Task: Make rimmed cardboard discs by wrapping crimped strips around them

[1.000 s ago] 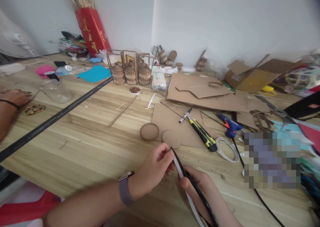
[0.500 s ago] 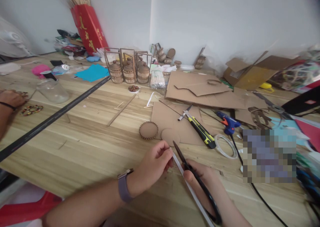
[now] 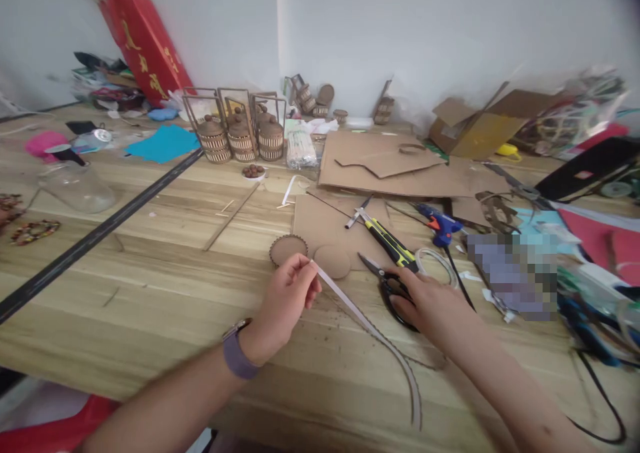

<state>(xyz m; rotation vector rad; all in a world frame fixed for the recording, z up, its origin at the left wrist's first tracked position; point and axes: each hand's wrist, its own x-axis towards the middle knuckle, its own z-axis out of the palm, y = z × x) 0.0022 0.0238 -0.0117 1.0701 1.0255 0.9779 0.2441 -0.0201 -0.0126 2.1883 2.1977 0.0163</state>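
Note:
My left hand is closed, thumb and fingertips pinching the end of a long narrow strip, white with a dark edge. The strip runs down to the right and curves toward the table's front edge. Black-handled scissors lie low at the tabletop, blades pointing up and left, and my right hand has its fingers round their handles. Just beyond my left hand are a round cardboard disc and a second disc with a beaded-looking rim, partly covered by my fingers.
A yellow-black utility knife, a roll of tape and a blue glue gun lie to the right. Cardboard sheets are behind. Small lidded baskets stand farther back. At far left, a person's hand is near a bead string.
My right hand has moved forward and lowered the scissors to the table, away from the strip. The strip's free end now hangs in a curve. The view has shifted slightly right.

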